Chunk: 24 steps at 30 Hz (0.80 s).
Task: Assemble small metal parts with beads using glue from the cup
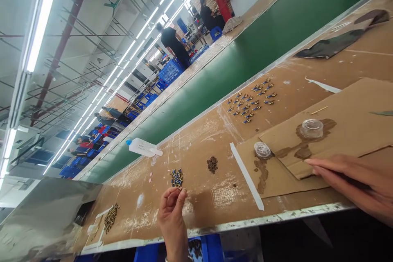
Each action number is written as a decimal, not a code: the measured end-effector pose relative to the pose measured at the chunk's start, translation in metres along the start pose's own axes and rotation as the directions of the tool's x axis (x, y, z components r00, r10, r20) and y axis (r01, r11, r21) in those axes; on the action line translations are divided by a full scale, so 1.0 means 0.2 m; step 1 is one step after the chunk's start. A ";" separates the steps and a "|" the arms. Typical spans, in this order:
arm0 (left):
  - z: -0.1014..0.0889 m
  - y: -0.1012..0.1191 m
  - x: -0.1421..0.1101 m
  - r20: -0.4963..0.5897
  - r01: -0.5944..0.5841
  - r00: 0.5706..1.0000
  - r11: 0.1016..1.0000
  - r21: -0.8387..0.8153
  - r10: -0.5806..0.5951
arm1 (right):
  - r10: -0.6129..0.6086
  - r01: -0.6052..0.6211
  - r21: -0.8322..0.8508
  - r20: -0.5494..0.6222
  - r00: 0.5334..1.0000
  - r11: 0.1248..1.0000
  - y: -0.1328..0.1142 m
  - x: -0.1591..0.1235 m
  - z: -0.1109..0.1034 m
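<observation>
My left hand (174,213) is closed in a pinch above the table's near edge. Something tiny and dark shows at its fingertips, too small to name. Just beyond it lies a cluster of small blue-and-gold pieces (176,177). On the right, my right hand (353,180) is over the cardboard sheet (346,131), thumb and fingers pressed together; whatever they hold, if anything, is hidden. Near those fingers are a wet stain and a clear round plastic dish (312,129). A second clear round dish (262,150) sits at the cardboard's left side, with wet marks beside it.
Spaced-out blue-and-gold pieces (251,101) lie farther back. Small brown parts (212,164) form a pile mid-table, and brassy parts (111,217) another at left. A white bottle (143,147) lies near the green belt (245,57). Dark cloth (334,44) rests at right. People are beyond.
</observation>
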State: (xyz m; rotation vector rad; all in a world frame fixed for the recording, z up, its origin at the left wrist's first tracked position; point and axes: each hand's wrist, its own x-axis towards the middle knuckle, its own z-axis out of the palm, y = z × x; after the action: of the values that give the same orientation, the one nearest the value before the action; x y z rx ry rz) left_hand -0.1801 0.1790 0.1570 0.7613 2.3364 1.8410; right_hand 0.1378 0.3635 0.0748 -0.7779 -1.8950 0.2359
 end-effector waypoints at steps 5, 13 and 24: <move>0.15 0.09 -0.11 0.136 0.076 0.989 0.980 -0.186 -0.051 | -0.215 0.215 -0.039 -0.020 0.976 0.976 -0.03 0.10 -0.07; 0.39 0.16 -0.18 0.280 0.077 0.960 0.972 -0.220 -0.012 | -0.084 0.089 0.163 -0.032 0.996 0.983 -0.05 0.11 -0.07; 0.84 0.51 -0.25 0.593 -0.198 0.802 0.970 0.142 0.076 | -0.060 0.065 0.201 -0.028 0.998 0.977 -0.03 0.14 -0.08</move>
State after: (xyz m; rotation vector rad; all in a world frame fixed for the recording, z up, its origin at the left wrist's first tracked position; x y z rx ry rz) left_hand -0.0430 0.3244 0.1917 1.3320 2.0930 1.1670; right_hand 0.1421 0.3729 0.1063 -0.5808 -1.8379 0.3727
